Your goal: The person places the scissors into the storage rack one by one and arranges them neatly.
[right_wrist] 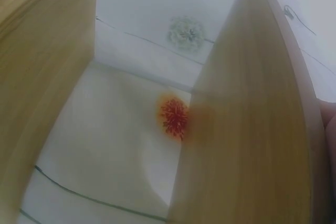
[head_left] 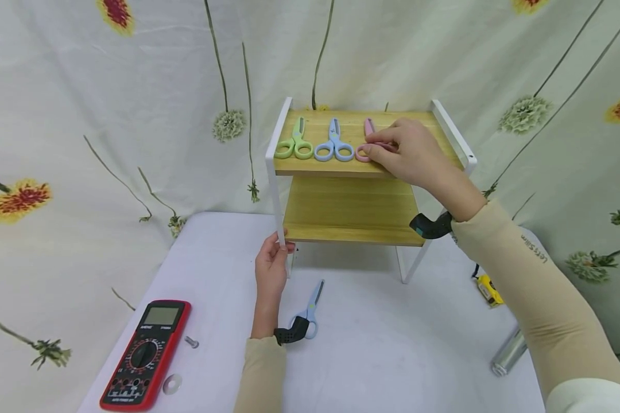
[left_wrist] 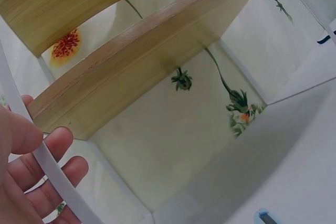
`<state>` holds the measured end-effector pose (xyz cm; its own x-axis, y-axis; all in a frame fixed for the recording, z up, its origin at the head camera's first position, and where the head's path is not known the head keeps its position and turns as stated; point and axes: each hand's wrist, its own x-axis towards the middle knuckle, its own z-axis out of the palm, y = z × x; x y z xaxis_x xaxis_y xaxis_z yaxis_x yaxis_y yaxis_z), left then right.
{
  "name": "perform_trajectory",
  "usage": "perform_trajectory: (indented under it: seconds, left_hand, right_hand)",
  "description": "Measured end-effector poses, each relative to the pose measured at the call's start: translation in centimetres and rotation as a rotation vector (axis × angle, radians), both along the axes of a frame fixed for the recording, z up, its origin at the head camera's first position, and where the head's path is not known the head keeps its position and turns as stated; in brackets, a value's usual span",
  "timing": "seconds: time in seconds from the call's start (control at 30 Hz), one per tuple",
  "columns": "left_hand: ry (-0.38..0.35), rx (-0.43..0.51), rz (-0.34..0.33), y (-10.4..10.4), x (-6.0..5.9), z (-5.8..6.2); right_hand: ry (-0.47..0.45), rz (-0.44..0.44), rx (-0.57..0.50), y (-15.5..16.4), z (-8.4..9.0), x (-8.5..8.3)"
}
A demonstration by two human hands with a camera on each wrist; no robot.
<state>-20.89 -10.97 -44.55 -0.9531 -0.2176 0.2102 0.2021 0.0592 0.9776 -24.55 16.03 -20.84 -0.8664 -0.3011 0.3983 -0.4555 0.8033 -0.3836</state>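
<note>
Pink scissors lie on the top board of the wooden shelf, at the right end of a neat row, and the right hand is on them now, fingertips pinching the handle loops from the right side. Blades point toward the curtain at the back. Just left of them sit the blue scissors, and left again the green scissors, all three side by side, handles toward the front edge, not touching one another as far as I can see.

Down below, the left hand grips the shelf's white front leg on the left side; the left wrist view shows the fingers curled round that thin white bar, thumb on the near side. The lower board carries nothing that I can make out.

On the white table, a second pair of blue scissors lies just right of the left forearm, blades aimed toward the shelf. Off to the left there's a red multimeter, with a small bolt and a washer just beside it. On the right edge of the table, a yellow tape measure and a silver cylinder, partly hidden behind the right sleeve.

The right wrist view shows only the shelf boards and the flowered curtain, blurred.
</note>
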Motion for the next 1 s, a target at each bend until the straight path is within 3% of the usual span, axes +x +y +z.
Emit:
perform_trajectory:
  seconds: [0.77,0.9,1.0]
  left_hand:
    - [0.007,-0.005,0.006,0.1,0.2,0.3]
    - [0.008,-0.010,0.003,0.1,0.2,0.3]
    - [0.013,-0.004,0.000,0.1,0.2,0.3]
  right_hand:
    - [0.029,-0.030,-0.025,-0.2,-0.3,0.4]
    - [0.097,-0.014,-0.111,0.0,-0.6,0.4]
    - [0.214,0.020,-0.217,0.3,-1.0,0.6]
